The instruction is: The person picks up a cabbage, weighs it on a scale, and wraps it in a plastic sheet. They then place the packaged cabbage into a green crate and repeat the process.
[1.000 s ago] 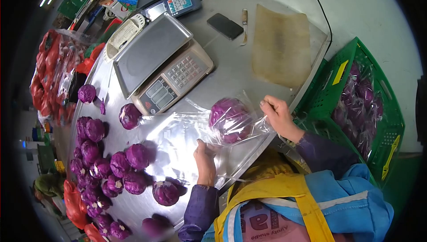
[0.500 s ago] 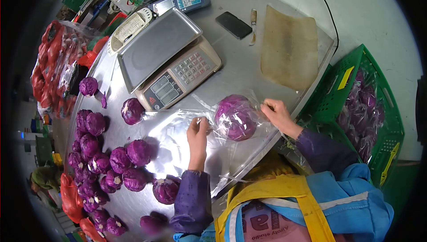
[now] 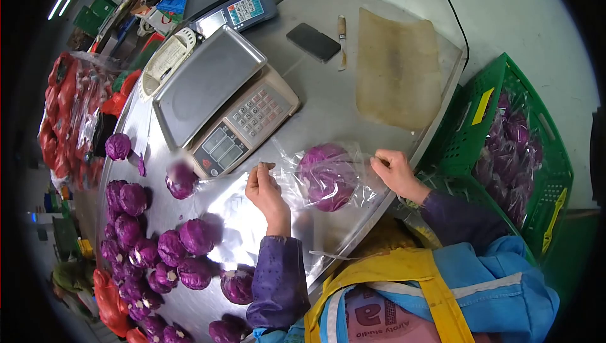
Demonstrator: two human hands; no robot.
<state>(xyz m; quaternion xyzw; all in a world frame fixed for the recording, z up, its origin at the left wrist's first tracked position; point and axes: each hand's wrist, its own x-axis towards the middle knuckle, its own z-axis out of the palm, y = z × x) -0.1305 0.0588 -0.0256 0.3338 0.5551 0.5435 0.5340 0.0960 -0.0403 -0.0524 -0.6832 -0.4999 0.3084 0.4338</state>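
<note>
A red cabbage (image 3: 327,176) rests near the table's front edge with clear plastic film (image 3: 363,179) around it. To its right, my right hand (image 3: 399,172) is closed, pinching the film's gathered side. My left hand (image 3: 267,196) is on the other side, thumb and fingers pinched together on the film's left edge, a little apart from the cabbage. Glare and transparency hide how the film runs beneath it. Loose red cabbages (image 3: 172,248) lie in a pile left of my left forearm.
A weighing scale (image 3: 252,116) stands beyond my hands, with a second scale (image 3: 245,10) behind. A phone (image 3: 314,42), a knife (image 3: 342,40) and a brown sheet (image 3: 399,68) lie on the metal table. A green crate (image 3: 555,153) at right holds wrapped cabbages.
My left hand has moved slightly left, away from the cabbage, still pinching. My right hand stays beside the cabbage, gripping the film. The view has shifted a little.
</note>
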